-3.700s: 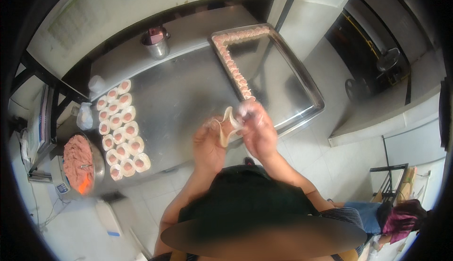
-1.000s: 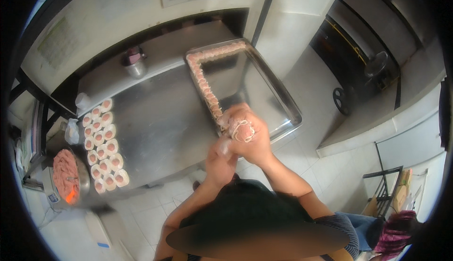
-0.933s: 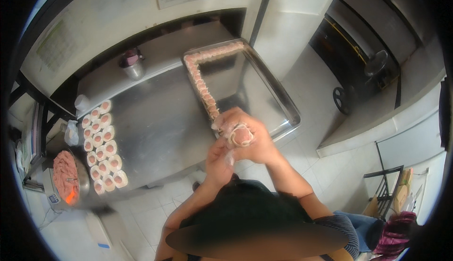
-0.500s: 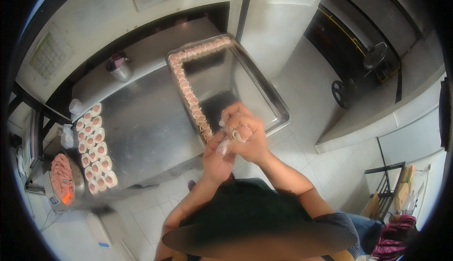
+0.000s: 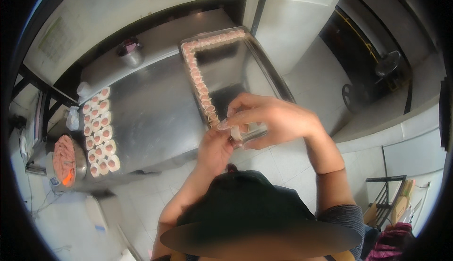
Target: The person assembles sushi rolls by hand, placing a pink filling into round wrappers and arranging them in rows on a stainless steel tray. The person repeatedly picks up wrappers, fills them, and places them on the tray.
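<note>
Filling (image 5: 63, 153) heaps pink in a steel bowl (image 5: 81, 162) left of the counter (image 5: 151, 105). Topped wrappers (image 5: 96, 123) stand in rows near it, and a wide stretch of grey metal runs from them to the tray (image 5: 231, 70). Near the tray's close left corner, the left hand (image 5: 214, 150) pinches a dumpling (image 5: 239, 132); the right hand (image 5: 276, 119) arches around it, whether pressing cannot be told. More dumplings (image 5: 200, 82) line the tray's left and far edges, its shiny middle showing. Pale floor (image 5: 314, 74) spreads beyond the right rim.
</note>
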`<state>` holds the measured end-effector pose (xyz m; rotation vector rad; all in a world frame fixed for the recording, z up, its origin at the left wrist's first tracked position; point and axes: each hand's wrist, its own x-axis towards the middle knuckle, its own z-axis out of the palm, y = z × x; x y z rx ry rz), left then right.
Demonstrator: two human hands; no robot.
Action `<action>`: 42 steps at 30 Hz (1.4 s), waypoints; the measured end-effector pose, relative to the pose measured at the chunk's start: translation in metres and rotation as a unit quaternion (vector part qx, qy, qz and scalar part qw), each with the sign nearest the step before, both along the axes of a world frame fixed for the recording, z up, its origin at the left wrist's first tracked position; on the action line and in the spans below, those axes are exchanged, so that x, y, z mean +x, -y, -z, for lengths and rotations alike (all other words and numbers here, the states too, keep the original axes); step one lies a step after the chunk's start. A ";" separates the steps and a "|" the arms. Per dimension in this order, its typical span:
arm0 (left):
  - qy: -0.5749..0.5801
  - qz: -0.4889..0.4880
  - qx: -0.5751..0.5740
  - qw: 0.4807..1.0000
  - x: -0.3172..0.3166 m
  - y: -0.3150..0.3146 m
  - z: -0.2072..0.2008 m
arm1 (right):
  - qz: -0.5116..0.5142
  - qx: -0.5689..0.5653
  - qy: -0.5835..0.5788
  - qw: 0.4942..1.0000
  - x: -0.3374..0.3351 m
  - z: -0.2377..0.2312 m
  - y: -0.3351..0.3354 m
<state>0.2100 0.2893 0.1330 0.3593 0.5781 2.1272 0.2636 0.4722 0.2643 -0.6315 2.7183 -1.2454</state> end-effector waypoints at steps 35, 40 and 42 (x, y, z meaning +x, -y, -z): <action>0.240 0.212 0.083 0.944 -0.104 0.066 0.017 | 0.011 0.150 -0.054 0.987 -0.071 0.043 0.135; -0.096 0.104 -0.033 0.989 -0.118 0.027 0.060 | 0.082 0.049 -0.121 0.988 -0.053 0.071 0.080; -0.604 -0.095 -0.264 0.746 -0.122 0.009 0.084 | 0.208 0.123 -0.035 0.970 -0.034 0.098 0.049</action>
